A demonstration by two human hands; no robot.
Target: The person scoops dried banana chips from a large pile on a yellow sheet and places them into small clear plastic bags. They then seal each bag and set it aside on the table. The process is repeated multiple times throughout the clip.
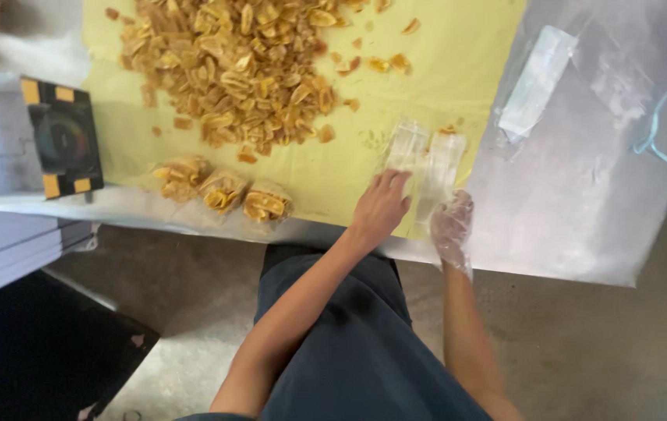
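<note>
On the table (583, 218) lies a yellow sheet (458, 70) with a big pile of dried chips (240, 62) and three filled packets (224, 191) at its near edge. Empty clear bags (423, 160) sit at the sheet's right corner. Left hand (382, 206), bare, rests flat on them, fingers spread, not clenched. Right hand (452, 222), in a thin clear glove, touches the bags' lower edge; grip unclear. Bags look light, floppy, slippery; best pinched at an open edge.

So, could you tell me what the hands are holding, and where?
The left hand and gloved right hand touch the near ends of clear plastic bags; a firm grip cannot be told.
</note>
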